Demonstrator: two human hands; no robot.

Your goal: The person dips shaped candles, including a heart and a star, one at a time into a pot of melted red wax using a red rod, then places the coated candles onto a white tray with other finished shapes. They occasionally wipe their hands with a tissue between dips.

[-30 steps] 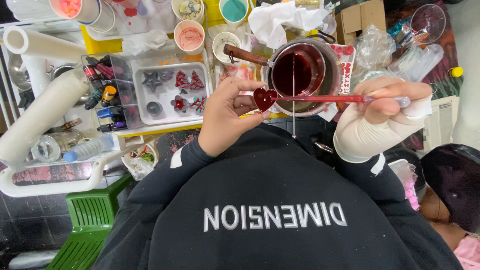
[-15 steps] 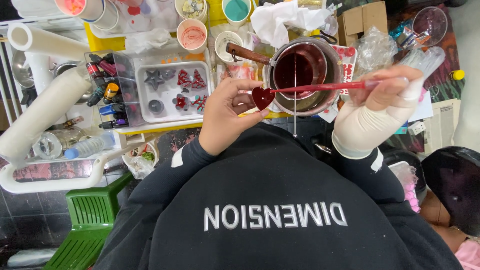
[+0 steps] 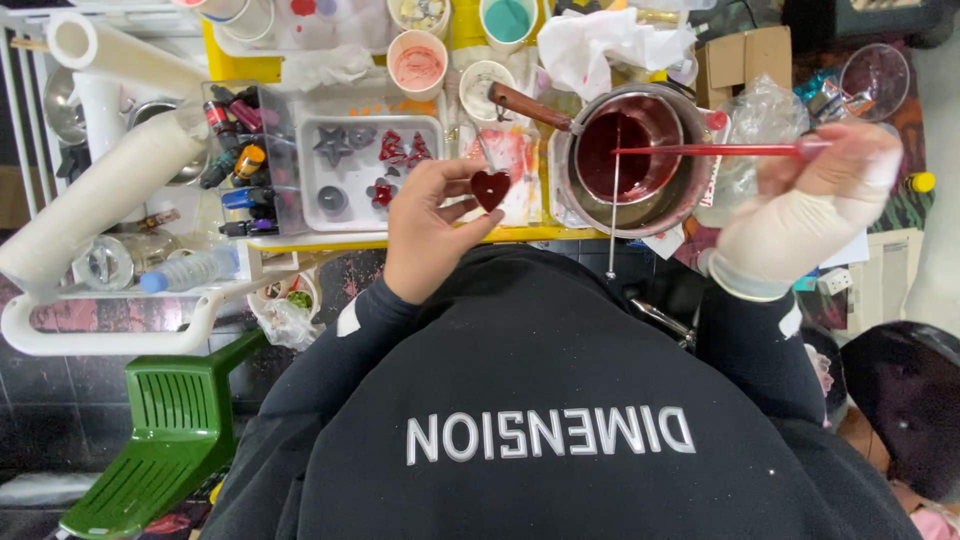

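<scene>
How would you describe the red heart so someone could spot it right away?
Find the yellow table and its metal pot of dark red liquid. Just left of the pot, the left hand pinches the red heart in its fingertips. Other red shapes lie in the white tray; only this heart is held up.

A black sweatshirt with silver lettering, left hand bare, right hand white-gloved

Yellow table w/ cluttered top. Green plastic chair at lower left on dark tiled floor. White rack beside the table. Even, bright light.
</scene>
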